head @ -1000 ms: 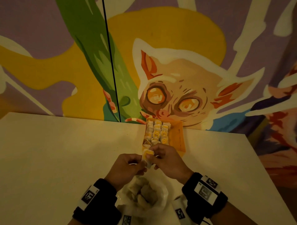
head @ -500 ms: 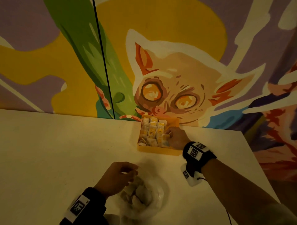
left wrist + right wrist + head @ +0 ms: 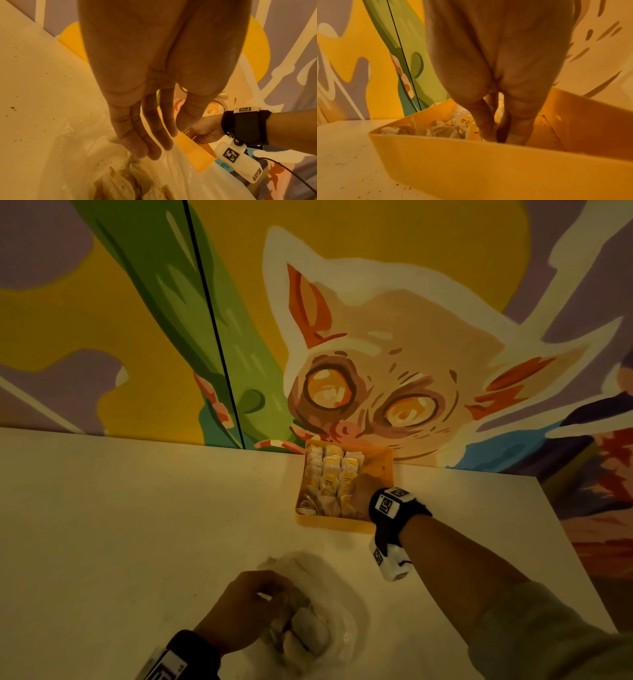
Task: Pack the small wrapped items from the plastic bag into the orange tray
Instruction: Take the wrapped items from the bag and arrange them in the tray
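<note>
The orange tray [image 3: 342,522] stands at the table's far edge against the wall, with rows of small wrapped items [image 3: 329,477] filling its left and middle. My right hand [image 3: 363,492] reaches down inside the tray at the right end of the front row. In the right wrist view its fingers [image 3: 485,125] point down beside the items [image 3: 443,130], and the tray's front wall [image 3: 471,162] hides the tips. My left hand [image 3: 246,607] hovers over the open plastic bag [image 3: 346,604]. Its fingers [image 3: 137,140] hang relaxed and hold nothing above more wrapped items [image 3: 116,185].
A pale table [image 3: 120,525] spreads bare to the left. The painted mural wall [image 3: 376,337] rises right behind the tray. The table's right edge [image 3: 565,542] runs close to my right forearm. A cable [image 3: 291,174] trails from the right wrist unit.
A second ago both hands held one wrapped item in front of the tray. The right hand has since gone into the tray, and the left has drawn back over the bag.
</note>
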`<state>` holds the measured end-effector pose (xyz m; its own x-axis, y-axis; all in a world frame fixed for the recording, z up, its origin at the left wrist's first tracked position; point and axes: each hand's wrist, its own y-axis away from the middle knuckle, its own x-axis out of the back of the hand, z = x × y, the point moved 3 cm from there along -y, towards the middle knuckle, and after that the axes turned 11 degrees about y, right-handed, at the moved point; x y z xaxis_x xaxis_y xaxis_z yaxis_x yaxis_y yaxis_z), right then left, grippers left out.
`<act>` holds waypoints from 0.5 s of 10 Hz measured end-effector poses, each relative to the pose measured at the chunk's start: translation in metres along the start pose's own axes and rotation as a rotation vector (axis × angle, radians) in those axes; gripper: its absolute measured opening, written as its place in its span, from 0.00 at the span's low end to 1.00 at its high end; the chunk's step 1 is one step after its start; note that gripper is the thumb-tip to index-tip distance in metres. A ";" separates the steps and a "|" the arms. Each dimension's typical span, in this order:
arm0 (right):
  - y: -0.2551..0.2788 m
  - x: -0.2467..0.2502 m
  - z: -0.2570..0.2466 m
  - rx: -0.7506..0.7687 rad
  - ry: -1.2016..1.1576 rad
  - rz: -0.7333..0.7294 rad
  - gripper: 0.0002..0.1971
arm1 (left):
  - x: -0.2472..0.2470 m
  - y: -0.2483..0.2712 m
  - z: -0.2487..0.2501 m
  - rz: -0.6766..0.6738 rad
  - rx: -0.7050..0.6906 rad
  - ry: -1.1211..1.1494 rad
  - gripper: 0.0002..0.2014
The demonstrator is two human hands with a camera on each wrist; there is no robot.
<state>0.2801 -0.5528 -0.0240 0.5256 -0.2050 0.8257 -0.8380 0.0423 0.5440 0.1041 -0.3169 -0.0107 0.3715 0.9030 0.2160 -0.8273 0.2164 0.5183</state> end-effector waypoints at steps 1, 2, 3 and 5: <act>-0.006 -0.002 0.001 0.012 0.009 -0.013 0.19 | -0.001 -0.002 0.000 0.004 0.004 -0.033 0.11; -0.001 -0.003 0.001 0.008 0.009 -0.014 0.21 | -0.002 0.000 0.005 0.024 -0.022 -0.090 0.09; 0.012 0.000 0.000 -0.002 0.031 -0.007 0.24 | -0.005 0.004 0.007 0.019 -0.029 -0.125 0.08; 0.069 0.012 -0.010 0.071 -0.249 0.257 0.12 | -0.027 0.013 0.010 -0.162 -0.066 -0.356 0.20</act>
<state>0.2297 -0.5429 0.0246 0.2518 -0.4291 0.8674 -0.9508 0.0574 0.3044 0.0869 -0.3423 -0.0015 0.6129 0.6724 0.4150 -0.7668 0.3794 0.5178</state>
